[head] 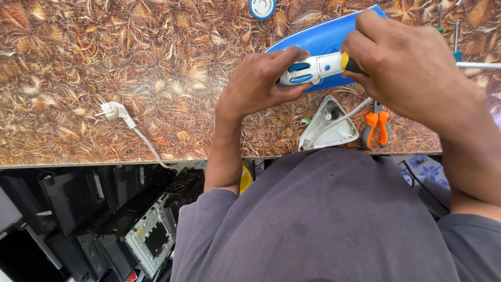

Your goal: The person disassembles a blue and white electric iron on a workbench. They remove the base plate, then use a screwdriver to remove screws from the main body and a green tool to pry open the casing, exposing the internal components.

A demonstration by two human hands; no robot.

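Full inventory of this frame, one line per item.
Iron: 1, blue and white, top centre of the table, under both hands.
Screwdriver: 1, yellow and black handle, in the right hand.
Cover plate: 1, white, near table edge.
Pliers: 1, orange handles, right of the plate.
Plug: 1, white, left on the table.
Dial: 1, white and blue, top edge.
Electronics casings: several, black, below table.
Left hand: on the iron.
Right hand: gripping the screwdriver.
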